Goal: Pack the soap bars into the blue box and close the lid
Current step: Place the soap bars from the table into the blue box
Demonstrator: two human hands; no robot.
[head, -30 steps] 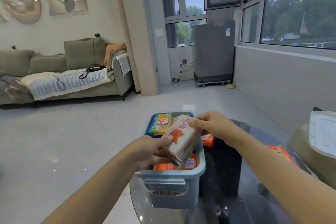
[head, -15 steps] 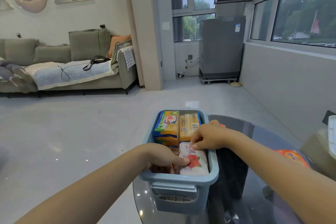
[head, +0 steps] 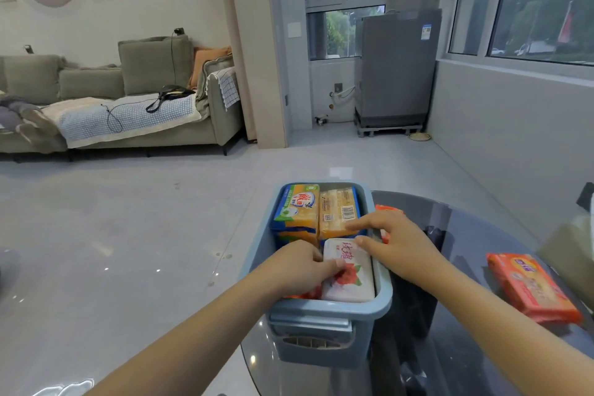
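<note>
Blue box (head: 324,328): open-topped plastic bin with a moulded handle on its near end, standing at the near edge of a dark glass table (head: 450,360); both hands reach into it from the near side. No lid on it.

White soap bar (head: 350,273): wrapped, red flower print and red lettering, lying flat in the near right corner of the box, directly under both hands.

Left hand (head: 299,270): fingers curled, thumb pressed on the flower print of the white soap bar, remaining fingers tucked down along the bar's left edge; grip loosely closed on the bar.

Right hand (head: 395,244): fingers spread wide and flat, thumb tip resting on the far right corner of the white soap bar, index finger lying on the bar beyond it.

Yellow soap bar, green-and-blue wrapper (head: 297,210): far left of the box, beyond the left hand.

Yellow soap bar, barcode side up (head: 337,212): far right of the box, touched by the right index finger.

Orange pack (head: 303,294): partly hidden beneath the left hand, inside the box.

Orange soap pack (head: 530,286): on the table, well to the right of the right hand.

Small orange pack (head: 387,212): outside the box, just beyond the right hand, mostly hidden.
</note>
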